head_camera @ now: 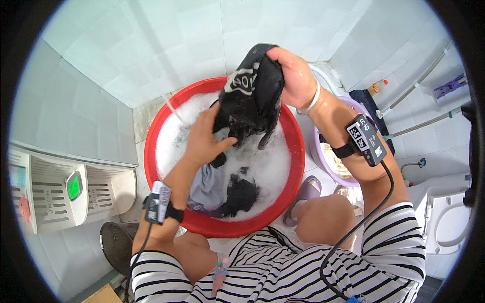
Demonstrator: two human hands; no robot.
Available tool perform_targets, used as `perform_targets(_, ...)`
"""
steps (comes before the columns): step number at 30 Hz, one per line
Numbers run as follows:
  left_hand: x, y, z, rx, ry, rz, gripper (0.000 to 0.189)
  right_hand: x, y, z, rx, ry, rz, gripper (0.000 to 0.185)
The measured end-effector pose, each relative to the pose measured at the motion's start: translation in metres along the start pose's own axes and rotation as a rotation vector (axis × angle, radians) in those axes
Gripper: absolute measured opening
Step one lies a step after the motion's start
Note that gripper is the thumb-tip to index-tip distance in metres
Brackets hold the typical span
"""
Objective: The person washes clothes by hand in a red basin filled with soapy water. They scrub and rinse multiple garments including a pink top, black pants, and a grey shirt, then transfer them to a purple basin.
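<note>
A wet black garment (252, 94) with white print is raised over a red plastic basin (299, 151). My right hand (299, 77) grips its upper right edge, thumb in front. My left hand (206, 138) is at the garment's lower left side, thumb and fingers apart; whether it pinches any cloth cannot be told. White suds (273, 181) cover the water, where a grey-blue cloth (208, 187) and a dark cloth (242, 195) lie partly sunk. A thin stream of water (172, 106) falls into the basin at its upper left.
A purple tub (316, 151) holding light-coloured cloth stands right of the basin. Farther right are a bottle with a red cap (378, 87) and a white toilet (447, 223). White slotted wall baskets (57, 197) hang at left, above a dark bin (117, 242). Cables run from both wrist devices.
</note>
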State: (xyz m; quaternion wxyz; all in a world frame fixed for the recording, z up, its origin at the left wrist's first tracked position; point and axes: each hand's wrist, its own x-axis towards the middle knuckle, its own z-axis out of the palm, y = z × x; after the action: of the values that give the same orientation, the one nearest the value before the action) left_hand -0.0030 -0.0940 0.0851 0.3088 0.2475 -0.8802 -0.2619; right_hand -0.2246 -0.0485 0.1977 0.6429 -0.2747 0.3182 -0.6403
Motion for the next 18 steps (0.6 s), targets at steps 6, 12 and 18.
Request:
perform_targets(6, 0.046, 0.037, 0.019, -0.256, 0.303, -0.078, 0.035, -0.025, -0.040, 0.002, 0.081, -0.225, -0.076, 0.026)
perform_targets(12, 0.076, 0.079, -0.041, -0.862, 0.288, -0.339, 0.028, -0.068, -0.046, -0.009, -1.816, 0.175, 0.148, 0.030)
perform_targets(18, 0.070, 0.130, -0.056, -0.428, -0.304, -0.116, 0.036, -0.079, -0.014, 0.034, -1.510, -0.190, -0.581, 0.039)
